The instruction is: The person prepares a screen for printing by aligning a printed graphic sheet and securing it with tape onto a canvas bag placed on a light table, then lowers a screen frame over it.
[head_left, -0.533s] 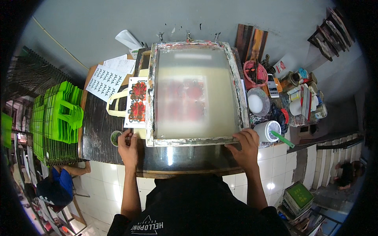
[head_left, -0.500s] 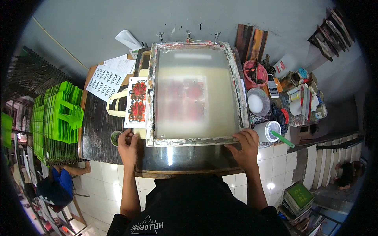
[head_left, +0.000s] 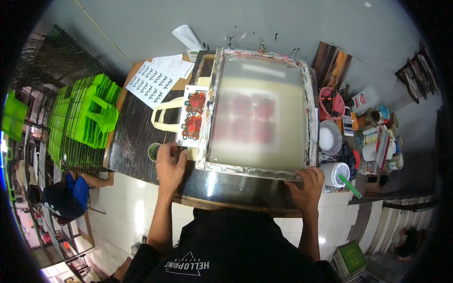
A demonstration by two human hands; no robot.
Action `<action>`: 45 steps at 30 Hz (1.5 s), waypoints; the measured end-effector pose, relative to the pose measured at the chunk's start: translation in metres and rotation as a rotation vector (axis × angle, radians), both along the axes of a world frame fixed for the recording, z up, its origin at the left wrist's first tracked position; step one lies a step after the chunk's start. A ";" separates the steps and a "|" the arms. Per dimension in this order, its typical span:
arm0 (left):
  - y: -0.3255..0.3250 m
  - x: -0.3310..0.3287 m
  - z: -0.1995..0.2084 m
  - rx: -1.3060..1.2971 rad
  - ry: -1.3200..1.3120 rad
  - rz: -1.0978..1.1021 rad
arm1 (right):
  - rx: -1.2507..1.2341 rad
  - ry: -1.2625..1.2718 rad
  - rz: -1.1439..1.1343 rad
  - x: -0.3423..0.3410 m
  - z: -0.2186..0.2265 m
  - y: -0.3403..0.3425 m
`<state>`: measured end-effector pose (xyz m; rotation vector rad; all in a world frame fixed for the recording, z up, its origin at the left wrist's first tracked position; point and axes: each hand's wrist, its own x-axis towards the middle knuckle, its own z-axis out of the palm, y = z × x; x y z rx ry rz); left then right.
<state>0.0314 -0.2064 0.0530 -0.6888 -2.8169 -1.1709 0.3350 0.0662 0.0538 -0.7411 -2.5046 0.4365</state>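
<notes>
A silkscreen frame [head_left: 202, 158], its paint-stained border around pale mesh [head_left: 288, 141], lies on the dark table; blurred red shapes show through it. My right hand [head_left: 307, 186] grips the frame's near right corner, thumb at the near edge. Sticking out on its left side are a white sheet with a red and dark pattern [head_left: 192, 127] and a cream bag's looped handle [head_left: 163, 113]. My left hand [head_left: 170, 165] is beside the frame's near left corner, thumb apart from loosely bent fingers, with nothing visible in it. Close to those fingers stands a small cup with green inside [head_left: 153, 152].
Printed sheets [head_left: 151, 84] lie at the left. Beyond is a wire rack [head_left: 61, 118] with green bags [head_left: 94, 115]. On the right are a white tub [head_left: 336, 175] with a green-handled tool, a pink basket [head_left: 331, 101], a phone [head_left: 348, 122] and several cans. Another person [head_left: 66, 195] sits at lower left.
The whole view has turned, shifting the table and frame rightward in it. My left hand has moved slightly away from the frame and cream cloth. My right hand stays on the frame's corner.
</notes>
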 end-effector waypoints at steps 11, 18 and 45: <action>0.064 -0.103 0.006 -0.313 0.209 -0.662 | 0.009 0.001 0.031 0.004 -0.001 0.009; 0.085 -0.116 0.007 -0.413 0.098 -0.778 | -0.009 0.007 0.016 0.007 -0.018 0.008; 0.090 -0.106 -0.008 -0.265 0.216 -0.647 | -0.123 0.084 0.012 0.005 -0.007 0.006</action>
